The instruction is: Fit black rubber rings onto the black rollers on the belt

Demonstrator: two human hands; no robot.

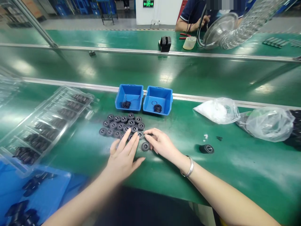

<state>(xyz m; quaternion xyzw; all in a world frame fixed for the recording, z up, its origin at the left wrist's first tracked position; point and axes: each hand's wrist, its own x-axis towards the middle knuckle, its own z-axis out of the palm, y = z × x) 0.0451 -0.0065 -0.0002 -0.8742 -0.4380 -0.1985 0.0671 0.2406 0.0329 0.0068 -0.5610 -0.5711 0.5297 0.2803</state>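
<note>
Rows of black round parts (pixel 113 125), each with a slot or hole in its top, stand close together on the green bench. My left hand (pixel 124 152) lies over the near side of this group, fingers stretched out and thumb apart, its fingertips touching the tops. My right hand (pixel 162 142) is at the right edge of the group. Its thumb and index fingertip are pinched together beside a corner part (pixel 140 135); whatever is between them is hidden. A separate round part (pixel 145 146) stands just below, close to the curled right fingers.
Two blue bins (pixel 129 97) hold thin black rings. A clear compartment tray (pixel 56 122) of black pieces lies left, above a blue tray (pixel 58 188). At right are a black cylinder (pixel 207 148), small white bits (pixel 205 137) and plastic bags (pixel 218 110). A person (pixel 192 18) sits opposite.
</note>
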